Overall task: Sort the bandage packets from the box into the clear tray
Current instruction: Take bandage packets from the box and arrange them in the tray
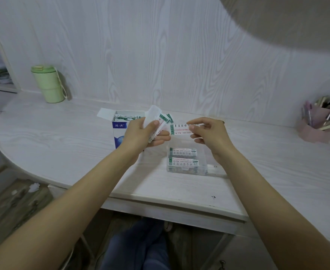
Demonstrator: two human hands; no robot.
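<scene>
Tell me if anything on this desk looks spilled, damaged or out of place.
Nothing stands out. The box stands upright with its flap open, packets lie stacked flat in the clear tray, the left hand holds a bundle of packets and the right hand pinches a single packet above the tray. The green cup stands upright.

Two bare forearms come in from the bottom corners, no sleeves showing, no watch, rings or bracelets in sight. Left hand (140, 133) and right hand (209, 133) are bare, no gloves. Nails look short and unpainted, though they are too small to be sure. Below the desk edge the lap shows dark blue trousers (140, 248), soft fabric with loose folds. A bit of pale footwear (168, 226) peeks out beside the trousers, blurred, type unclear.
</scene>
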